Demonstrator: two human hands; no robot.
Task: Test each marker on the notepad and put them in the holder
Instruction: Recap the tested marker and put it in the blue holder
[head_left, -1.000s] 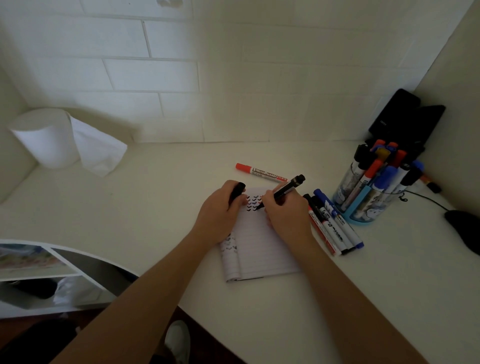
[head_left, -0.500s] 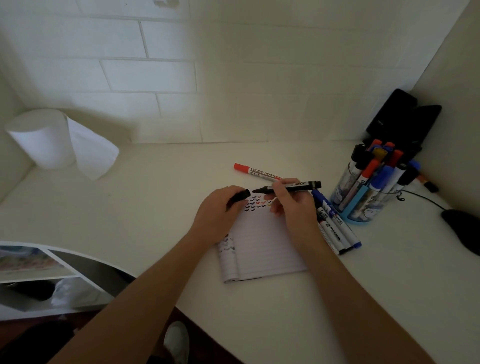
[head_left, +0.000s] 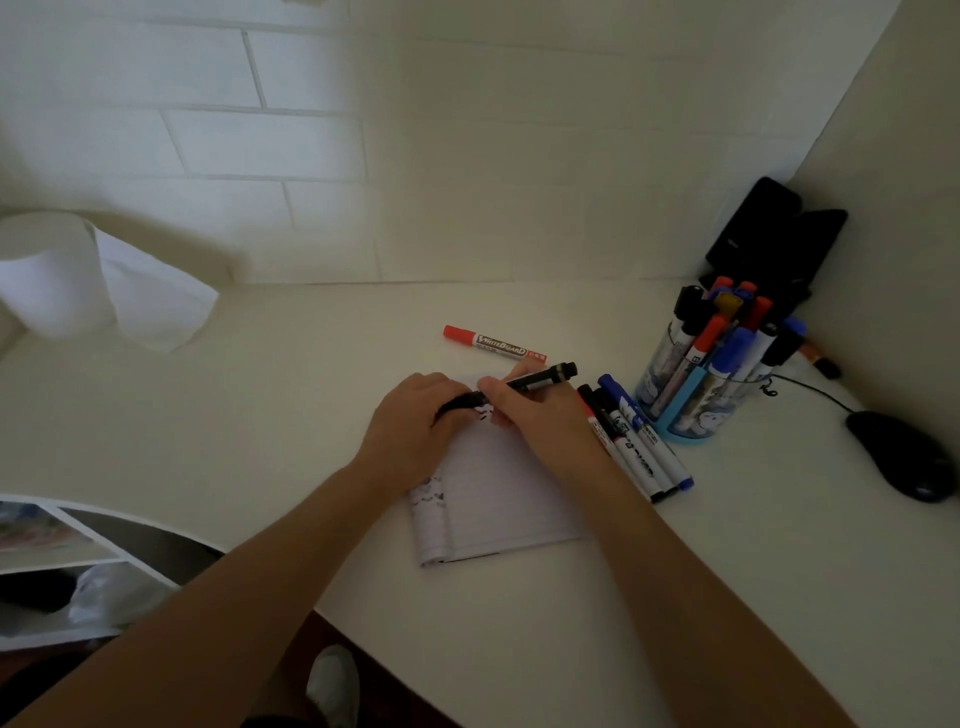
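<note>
White desk, tiled wall behind. Right hand pinches slim black marker above lined paper notepad; left hand grips black cap at its tip. Clear blue-based holder is well stocked. Four loose markers and red whiteboard marker apparently remain.
</note>
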